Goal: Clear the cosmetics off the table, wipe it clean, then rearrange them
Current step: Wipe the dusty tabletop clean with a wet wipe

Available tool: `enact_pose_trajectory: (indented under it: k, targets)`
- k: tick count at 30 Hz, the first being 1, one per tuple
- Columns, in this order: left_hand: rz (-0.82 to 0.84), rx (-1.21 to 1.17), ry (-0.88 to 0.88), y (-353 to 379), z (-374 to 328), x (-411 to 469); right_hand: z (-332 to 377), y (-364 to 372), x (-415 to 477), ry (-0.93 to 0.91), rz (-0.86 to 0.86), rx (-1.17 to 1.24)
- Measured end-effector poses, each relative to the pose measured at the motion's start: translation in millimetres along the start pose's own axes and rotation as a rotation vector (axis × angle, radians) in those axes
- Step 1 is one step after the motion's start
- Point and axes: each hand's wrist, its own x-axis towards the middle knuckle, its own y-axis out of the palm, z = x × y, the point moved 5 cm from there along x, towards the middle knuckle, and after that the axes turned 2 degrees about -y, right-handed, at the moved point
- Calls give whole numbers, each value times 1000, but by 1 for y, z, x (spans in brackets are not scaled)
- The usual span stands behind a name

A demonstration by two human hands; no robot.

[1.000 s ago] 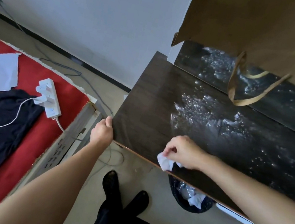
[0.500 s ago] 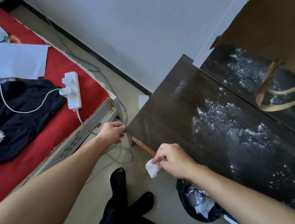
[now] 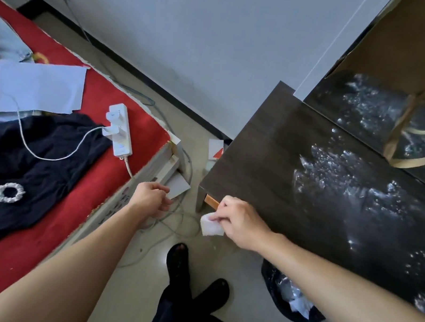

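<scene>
Head view is showing wiping finishing, I judge: right hand [image 3: 240, 223] fingers are pinching a white wipe [image 3: 210, 227] just off the tabletop's [image 3: 259, 174] near corner. Left hand [image 3: 150, 198], fingers loosely curled and empty, is hanging beside that corner. Next: binning the wipe.

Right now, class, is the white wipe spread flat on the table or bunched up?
Bunched up: the right hand pinches the crumpled wipe just beyond the table's near corner.

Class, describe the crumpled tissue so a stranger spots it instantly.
Find the dark table on the right, then its near left corner. Just off it, the right hand pinches the crumpled tissue; other white scraps lie in the black bin bag.
</scene>
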Motion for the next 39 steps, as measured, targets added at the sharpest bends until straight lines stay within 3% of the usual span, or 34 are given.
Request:
enact_pose_trajectory:
  k: [3, 5, 11, 14, 15, 20, 24, 28, 31, 39]
  targets:
    - [-21, 52, 4, -2, 1, 3, -5, -44, 51, 71, -264, 20]
    - [-23, 72, 5, 1, 1, 5, -7, -54, 78, 118, -332, -2]
    - [-35, 123, 87, 21, -22, 12, -15, -6, -9, 12, -126, -111]
    - [-73, 186, 167, 42, -46, 13, -32, -20, -41, 127, 89, -127]
    - [-92, 209, 201, 50, -56, 12, -38, -35, -37, 179, 84, -73]
    - [-151, 408, 324, 102, -100, 8, -73, -153, 31, 286, -483, -20]
    - [-298, 605, 381, 123, -101, 10, -95, -210, 92, 356, -657, -213]
    - [-424, 660, 412, 125, -100, 14, -103, -219, 158, 271, -533, -590]
    - [-452, 693, 433, 127, -102, 15, -120, -203, 180, 302, -419, -744]
    - [-437, 683, 412, 127, -103, 12, -131, -181, 164, 430, -378, -637]
